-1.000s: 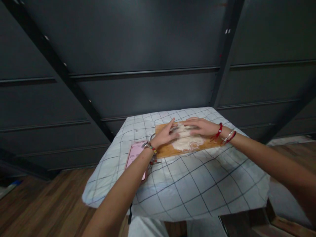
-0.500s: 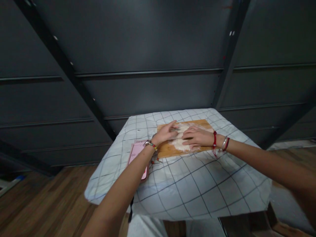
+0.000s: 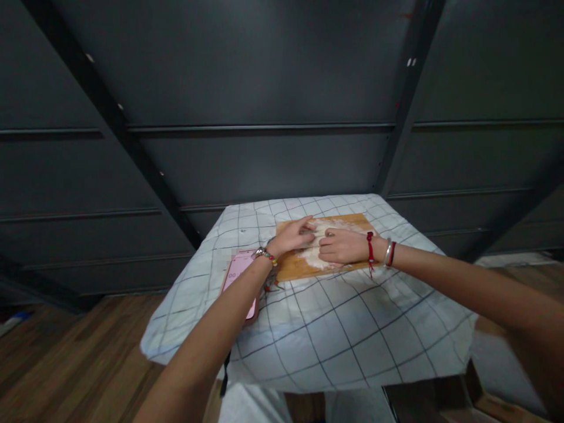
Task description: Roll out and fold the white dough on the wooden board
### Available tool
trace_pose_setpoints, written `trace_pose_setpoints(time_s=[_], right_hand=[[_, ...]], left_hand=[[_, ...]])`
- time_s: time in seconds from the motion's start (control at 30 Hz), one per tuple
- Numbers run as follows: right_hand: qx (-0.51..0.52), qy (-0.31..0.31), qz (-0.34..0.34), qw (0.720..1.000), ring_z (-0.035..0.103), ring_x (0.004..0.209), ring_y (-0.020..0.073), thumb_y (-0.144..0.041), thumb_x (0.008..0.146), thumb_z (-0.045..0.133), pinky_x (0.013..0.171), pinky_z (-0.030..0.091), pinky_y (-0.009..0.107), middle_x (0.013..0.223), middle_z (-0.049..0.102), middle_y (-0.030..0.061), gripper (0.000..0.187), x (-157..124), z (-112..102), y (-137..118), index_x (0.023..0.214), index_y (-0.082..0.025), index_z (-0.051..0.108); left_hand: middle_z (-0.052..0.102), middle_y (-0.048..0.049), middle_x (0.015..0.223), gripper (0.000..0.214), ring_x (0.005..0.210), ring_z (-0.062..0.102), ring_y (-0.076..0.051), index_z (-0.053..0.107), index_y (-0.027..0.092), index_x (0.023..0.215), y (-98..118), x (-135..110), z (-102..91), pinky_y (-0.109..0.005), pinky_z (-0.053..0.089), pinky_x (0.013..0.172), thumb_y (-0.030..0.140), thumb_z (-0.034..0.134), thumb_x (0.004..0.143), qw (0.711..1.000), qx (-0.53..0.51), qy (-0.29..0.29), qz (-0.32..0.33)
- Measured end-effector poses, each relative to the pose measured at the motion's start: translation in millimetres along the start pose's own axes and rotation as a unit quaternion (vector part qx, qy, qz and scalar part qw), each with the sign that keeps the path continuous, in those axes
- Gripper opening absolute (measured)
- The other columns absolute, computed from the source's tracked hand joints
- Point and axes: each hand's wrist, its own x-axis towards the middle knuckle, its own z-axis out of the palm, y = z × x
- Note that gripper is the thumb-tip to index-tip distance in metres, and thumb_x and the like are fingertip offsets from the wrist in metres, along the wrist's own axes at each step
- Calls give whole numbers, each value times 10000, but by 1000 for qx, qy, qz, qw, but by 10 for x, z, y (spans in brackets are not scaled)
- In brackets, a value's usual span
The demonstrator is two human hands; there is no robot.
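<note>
A wooden board (image 3: 295, 267) lies on a table covered with a white checked cloth (image 3: 335, 329). On the board is pale, floury dough (image 3: 315, 254). My left hand (image 3: 293, 235) rests on the dough's left side with fingers stretched forward. My right hand (image 3: 341, 245) lies on the dough from the right, fingers curled over it. Both wrists carry bracelets.
A pink phone (image 3: 240, 279) lies on the cloth just left of the board, partly under my left forearm. Dark metal wall panels and slanted beams (image 3: 114, 123) stand behind the table. Wooden floor (image 3: 66, 358) surrounds it.
My right hand has drawn back toward me over the dough and its fingers have curled. My left hand stayed near the dough's left side.
</note>
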Motion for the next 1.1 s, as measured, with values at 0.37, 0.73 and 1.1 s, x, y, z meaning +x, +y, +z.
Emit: trace_pose_setpoints(time_s=[0.37, 0.73, 1.1], right_hand=[[128, 8, 64, 990, 514, 925, 198, -393, 907, 501, 711, 315, 316, 959, 631, 60, 243, -81, -106, 80, 999, -203, 620], [50, -31, 92, 994, 523, 882, 207, -237, 868, 532, 764, 350, 349, 893, 634, 78, 118, 140, -86, -78, 880, -156, 618], [29, -10, 57, 998, 543, 861, 183, -140, 921, 415, 730, 404, 321, 903, 631, 72, 192, 173, -27, -152, 984, -157, 596]], left_hand=[[633, -128, 1126, 639, 1001, 602, -209, 428, 96, 1332, 71, -38, -19, -372, 456, 918, 213, 584, 724, 1000, -8, -2, -5], [639, -118, 1122, 635, 956, 617, -184, 420, 96, 1332, 69, -27, -3, -305, 487, 831, 183, 555, 718, 1000, 3, -15, -14], [664, -98, 1083, 589, 911, 630, -153, 439, 102, 1318, 16, -21, 11, -273, 494, 820, 172, 533, 740, 999, 37, 3, 5]])
